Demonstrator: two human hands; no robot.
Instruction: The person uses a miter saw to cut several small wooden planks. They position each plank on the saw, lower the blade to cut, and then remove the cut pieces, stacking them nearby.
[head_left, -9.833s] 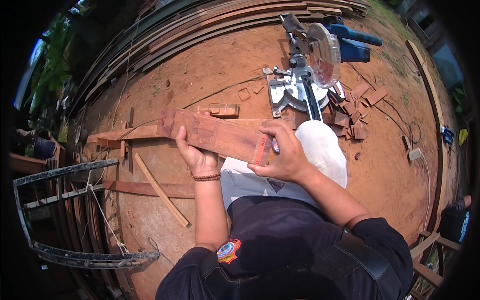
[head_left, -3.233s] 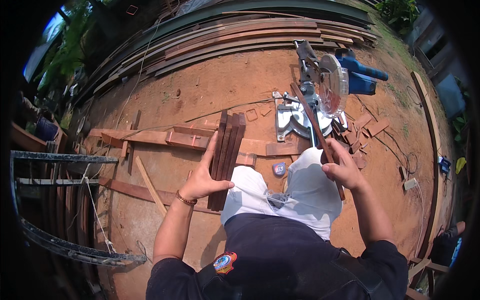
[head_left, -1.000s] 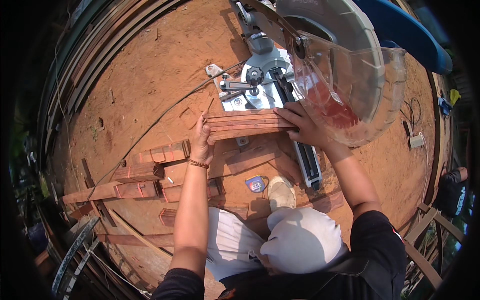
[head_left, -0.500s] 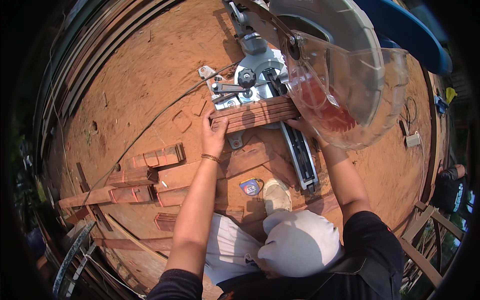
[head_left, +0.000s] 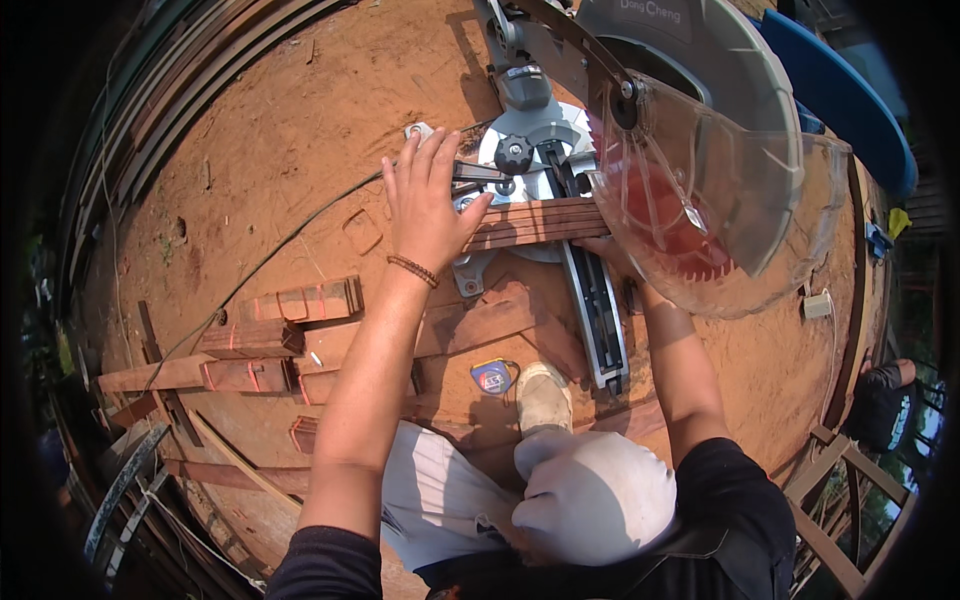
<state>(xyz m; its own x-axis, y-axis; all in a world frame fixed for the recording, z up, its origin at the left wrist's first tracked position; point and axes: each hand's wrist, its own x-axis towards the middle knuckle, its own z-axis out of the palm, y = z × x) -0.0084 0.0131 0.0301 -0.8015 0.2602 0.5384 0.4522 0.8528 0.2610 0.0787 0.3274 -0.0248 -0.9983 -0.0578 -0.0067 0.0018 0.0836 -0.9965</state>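
A stack of reddish-brown wooden strips [head_left: 535, 222] lies across the base of a miter saw [head_left: 545, 118]. My left hand [head_left: 432, 195] is lifted at the stack's left end, its fingers stretched out and spread beside the black clamp lever [head_left: 478, 172]. At the right end, my right hand [head_left: 610, 254] keeps hold of the stack's near edge, close to the slide rail; some of its fingers are hidden by wood and guard. The red saw blade [head_left: 668, 225] stands raised inside its clear guard [head_left: 800, 210], just right of the stack.
Bundles of short wooden strips [head_left: 250, 338] lie on the dirt to the left. A tape measure [head_left: 493, 377] rests by my shoe [head_left: 545, 397]. A cable [head_left: 290, 246] runs toward the saw. Long boards [head_left: 165, 115] line the far left. Another person [head_left: 885, 400] is at the right edge.
My left hand has let go of the stack's left end and risen toward the clamp lever, fingers spreading. The right hand stays at the stack's right end. The view has shifted slightly.
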